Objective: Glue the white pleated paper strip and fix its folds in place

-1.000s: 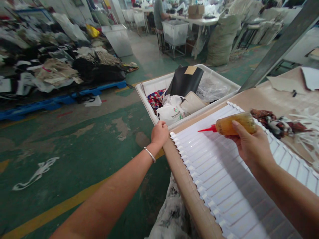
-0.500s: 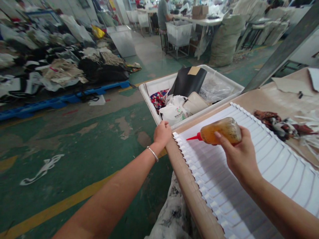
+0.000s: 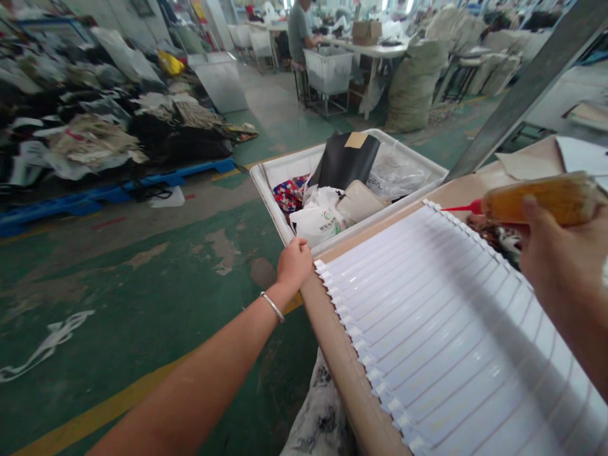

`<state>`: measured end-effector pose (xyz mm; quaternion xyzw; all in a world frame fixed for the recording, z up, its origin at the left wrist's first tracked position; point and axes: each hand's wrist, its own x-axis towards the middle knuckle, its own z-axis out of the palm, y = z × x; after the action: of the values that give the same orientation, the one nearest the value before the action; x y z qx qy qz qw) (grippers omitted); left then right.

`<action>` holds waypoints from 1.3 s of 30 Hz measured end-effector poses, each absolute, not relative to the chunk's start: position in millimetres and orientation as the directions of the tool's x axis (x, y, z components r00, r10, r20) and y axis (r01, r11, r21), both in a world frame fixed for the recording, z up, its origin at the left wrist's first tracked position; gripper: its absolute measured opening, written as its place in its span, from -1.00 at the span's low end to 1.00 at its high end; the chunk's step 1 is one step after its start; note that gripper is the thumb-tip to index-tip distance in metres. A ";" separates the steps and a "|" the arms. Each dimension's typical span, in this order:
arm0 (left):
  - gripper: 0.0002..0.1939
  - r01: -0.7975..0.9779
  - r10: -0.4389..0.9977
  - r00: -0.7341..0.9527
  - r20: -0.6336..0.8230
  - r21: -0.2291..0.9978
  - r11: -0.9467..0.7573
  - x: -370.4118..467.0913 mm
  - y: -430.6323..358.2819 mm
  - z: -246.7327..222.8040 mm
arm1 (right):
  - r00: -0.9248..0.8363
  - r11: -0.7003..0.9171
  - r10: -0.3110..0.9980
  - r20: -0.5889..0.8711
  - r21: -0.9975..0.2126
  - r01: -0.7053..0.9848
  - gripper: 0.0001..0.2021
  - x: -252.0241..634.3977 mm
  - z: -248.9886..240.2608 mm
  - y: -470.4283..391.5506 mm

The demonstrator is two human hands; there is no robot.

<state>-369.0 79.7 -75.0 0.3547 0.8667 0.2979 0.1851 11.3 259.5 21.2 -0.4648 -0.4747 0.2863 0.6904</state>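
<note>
In my right hand (image 3: 565,253) is a glue bottle (image 3: 536,197) with amber liquid and a thin red nozzle, tilted nearly level. Its tip points left, over the far right corner of a row of overlapping white strips (image 3: 418,304). Shiny wet-looking streaks mark several strips, and the hand's shadow falls across them. My left hand (image 3: 295,263), a silver bracelet on its wrist, is closed around the near left corner of the table (image 3: 332,354), beside the strips' far left end. Its fingertips are partly hidden.
A white bin (image 3: 270,183) holding a black sheet, bags and scraps stands against the table's far edge. Brown and white scraps (image 3: 489,234) lie right of the strips. A slanted metal post (image 3: 513,95) rises behind. Heaped materials (image 3: 95,139) lie on a blue pallet (image 3: 180,176). A person (image 3: 298,38) sits farther back.
My right hand has carried the glue bottle rightward, from the strips' left end to their far right corner. My left hand stays at the table corner; the view has shifted slightly.
</note>
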 end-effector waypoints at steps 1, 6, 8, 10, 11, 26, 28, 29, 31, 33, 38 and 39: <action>-0.63 0.506 0.726 -0.679 -0.109 0.648 0.570 -369.3 79.5 -74.4 | 0.403 0.338 0.872 0.276 -0.937 -0.089 -0.60 10.3 20.6 269.4; -0.63 0.512 0.729 -0.676 -0.104 0.645 0.567 -371.4 78.7 -73.7 | 0.451 0.138 0.892 -0.036 -0.928 -0.346 -0.75 5.5 5.5 293.8; -0.63 0.514 0.729 -0.676 -0.104 0.643 0.568 -372.1 78.6 -74.3 | 0.453 0.113 0.889 -0.061 -0.931 -0.346 -0.75 4.4 -1.0 296.9; -0.64 0.515 0.728 -0.678 -0.102 0.642 0.568 -372.7 78.6 -75.0 | 0.446 0.103 0.893 -0.063 -0.936 -0.338 -0.75 2.5 -5.1 299.5; -0.64 0.515 0.727 -0.679 -0.100 0.641 0.569 -372.9 78.6 -75.3 | 0.445 0.099 0.893 -0.063 -0.939 -0.330 -0.74 1.0 -6.1 301.1; -0.65 0.514 0.728 -0.677 -0.108 0.638 0.574 -372.5 78.8 -73.3 | 0.421 0.094 0.907 0.012 -0.981 -0.173 -0.53 -18.7 -13.4 299.0; -0.65 0.508 0.724 -0.681 -0.114 0.638 0.578 -371.6 78.8 -72.7 | 0.385 0.099 0.922 0.023 -0.979 -0.180 -0.52 -22.3 -16.2 288.2; -0.65 0.505 0.722 -0.682 -0.116 0.639 0.580 -371.1 78.8 -72.5 | 0.365 0.102 0.931 0.028 -0.977 -0.185 -0.52 -24.5 -17.6 282.3; -0.66 0.497 0.718 -0.685 -0.123 0.642 0.584 -370.1 78.6 -72.2 | 0.326 0.106 0.945 0.037 -0.975 -0.196 -0.48 -29.5 -19.4 270.2; -0.67 0.490 0.716 -0.686 -0.127 0.647 0.584 -369.3 78.5 -72.3 | 0.286 0.110 0.957 0.047 -0.972 -0.208 -0.43 -34.9 -19.5 257.7; -0.72 0.479 0.719 -0.683 -0.124 0.668 0.570 -367.7 79.2 -74.4 | 0.172 0.075 0.984 0.037 -0.973 -0.217 -0.28 -48.1 -16.2 228.2; -0.73 0.477 0.720 -0.683 -0.122 0.672 0.566 -367.5 79.5 -75.0 | 0.156 0.065 0.987 0.032 -0.975 -0.214 -0.26 -50.7 -15.9 222.8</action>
<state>-367.5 79.5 -75.0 0.3466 0.8630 0.3110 0.1958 -50.7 222.8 -15.9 -0.4663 -0.4146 0.4999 0.6007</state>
